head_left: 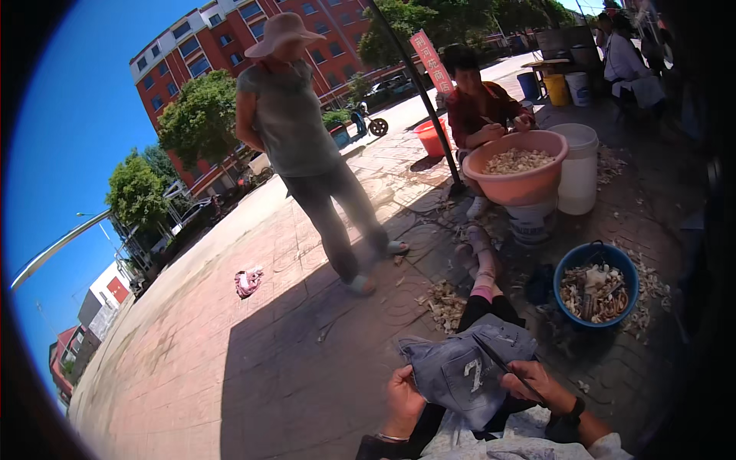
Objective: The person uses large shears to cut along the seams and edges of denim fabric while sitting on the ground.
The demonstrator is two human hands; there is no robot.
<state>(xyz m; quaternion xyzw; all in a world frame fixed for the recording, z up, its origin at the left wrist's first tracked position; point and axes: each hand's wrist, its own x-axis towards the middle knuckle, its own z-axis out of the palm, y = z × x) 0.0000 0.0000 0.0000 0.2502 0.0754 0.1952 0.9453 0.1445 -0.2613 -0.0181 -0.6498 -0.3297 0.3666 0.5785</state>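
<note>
A grey piece of cloth with a white printed mark lies across my lap; its exact kind is unclear. My left hand is closed on the cloth's left edge, thumb on top. At the right side of the cloth, my right hand is closed around a thin dark strip that runs slantwise over the cloth. Whether that strip belongs to the cloth I cannot tell. Beyond my right hand stands a blue basin holding pale, garlic-like pieces and peelings.
A seated person works over a pink basin of pale pieces, set on a white bucket. A tall white bucket stands beside it. Another person in a sun hat stands ahead. Peelings litter the brick paving.
</note>
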